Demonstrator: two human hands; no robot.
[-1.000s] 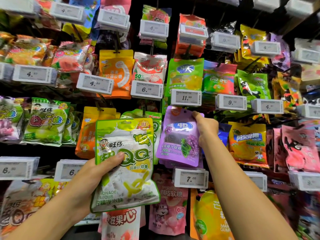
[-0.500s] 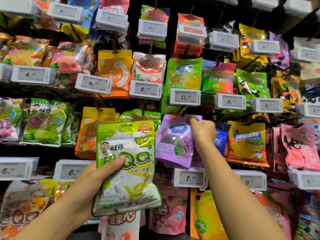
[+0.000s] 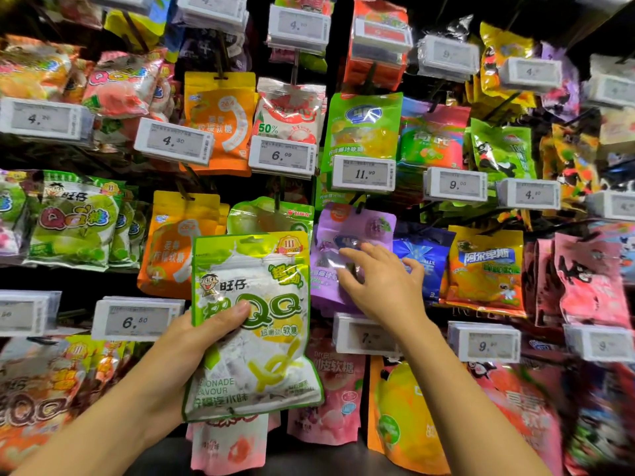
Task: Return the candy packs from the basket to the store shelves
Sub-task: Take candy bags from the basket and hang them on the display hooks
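Right hand (image 3: 381, 286) off purple 4D grape pack (image 3: 350, 242); fingers now spread, empty, pack hanging on peg just behind fingertips. Left hand (image 3: 202, 341) clamps green QQ lemonade pack (image 3: 254, 324), upright, long axis vertical. Matching green packs (image 3: 271, 216) directly above left hand, nearer that hand.

Bright, even store light from above and front; colours saturated. Gaps between hanging packs fall to near black. Glare streaks on glossy purple pack (image 3: 350, 249) and on white-green pack (image 3: 254, 324) (foil catches light hardest near top edge). Price tag 11.99 (image 3: 363, 174) sharp and readable; tags far right of it smeared, digits faint. Right hand (image 3: 381, 286) soft with motion blur at fingertips. Wide-angle bend: shelf rows curve away from that tag toward corners. Lower right corner heavily blurred, print unreadable.
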